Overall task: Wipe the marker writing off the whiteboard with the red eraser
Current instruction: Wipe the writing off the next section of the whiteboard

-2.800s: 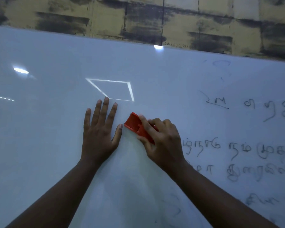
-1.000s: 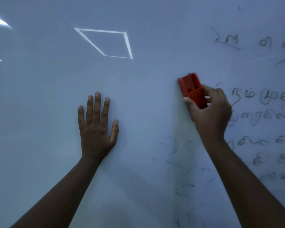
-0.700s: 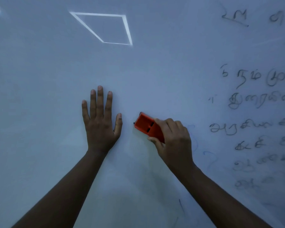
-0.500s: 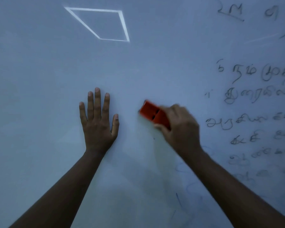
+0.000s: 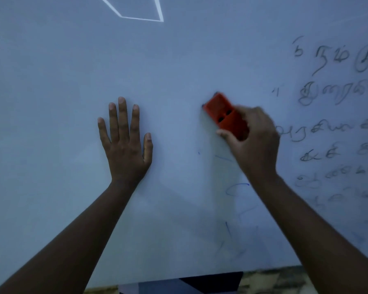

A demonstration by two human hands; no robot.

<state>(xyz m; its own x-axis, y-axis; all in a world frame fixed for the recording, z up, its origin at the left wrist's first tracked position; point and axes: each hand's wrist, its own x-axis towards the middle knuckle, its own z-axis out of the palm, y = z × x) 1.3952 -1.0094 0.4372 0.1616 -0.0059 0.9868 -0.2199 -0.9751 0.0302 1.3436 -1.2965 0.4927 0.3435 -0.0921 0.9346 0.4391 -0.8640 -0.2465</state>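
The whiteboard [image 5: 51,60] is filling pretty much the whole view, and it's being looked at from close up.

The left hand [image 5: 125,143] is being pressed flat against the board, fingers straight and only slightly spread, thumb out to the side, nothing being held in it. It's sitting a bit left of the middle, well apart from the eraser.

The red eraser [image 5: 223,113] is being gripped by the right hand [image 5: 255,143], with the thumb curled under its lower edge and the fingers wrapped over the far side, so the hand is clamped on it. The eraser is being held against the board, tilted so its free end is pointing up and to the left. It's a little blurry, same as the hand, so finer detail can't be made out, though two small dark slots are showing on its top face.

Dark marker writing [image 5: 327,94] is being shown in several rows down the right side of the board, just right of the eraser hand. Faint blue strokes [image 5: 236,187] are lying below the eraser, near the right forearm.

A bright four-sided light reflection [image 5: 140,15] is being cut off by the top edge. Along the bottom, the board's lower edge is being shown with something dark [image 5: 210,281] just under it; what that is can't be told.
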